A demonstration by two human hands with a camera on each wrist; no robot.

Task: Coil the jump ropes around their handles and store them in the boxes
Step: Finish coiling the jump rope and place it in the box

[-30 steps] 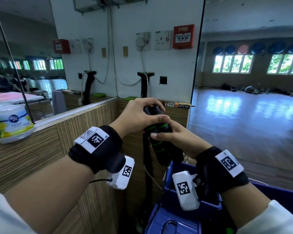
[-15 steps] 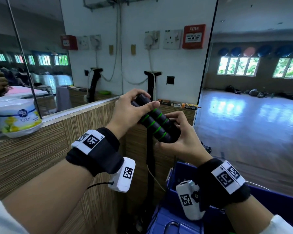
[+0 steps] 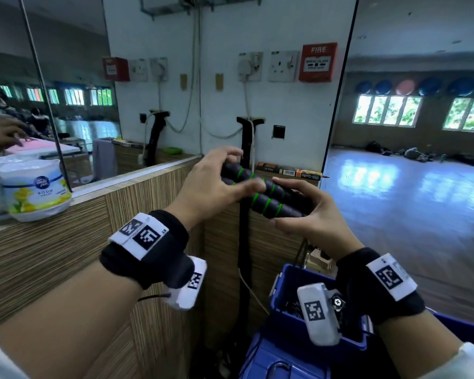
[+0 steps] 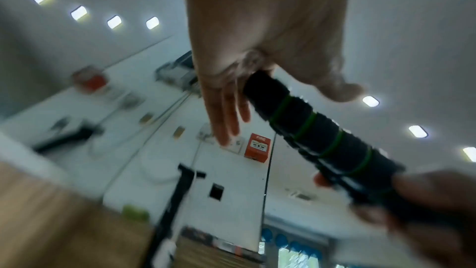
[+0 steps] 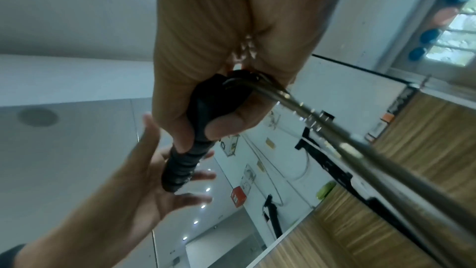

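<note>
Two hands at chest height | right hand point(image 3: 307, 214) grips one end of the paired black, green-ringed handles point(image 3: 266, 194) | left hand point(image 3: 211, 184), fingers spread wide, touches the other end | rope point(image 5: 360, 158) trails away | blue box point(image 3: 288, 294) below.

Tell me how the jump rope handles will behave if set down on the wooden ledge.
The handles look round, so they would probably roll. Their ribbed black grip seems soft, likely not slippery in the right hand. The cord hanging from their end looks floppy and may drag them off the ledge.
</note>
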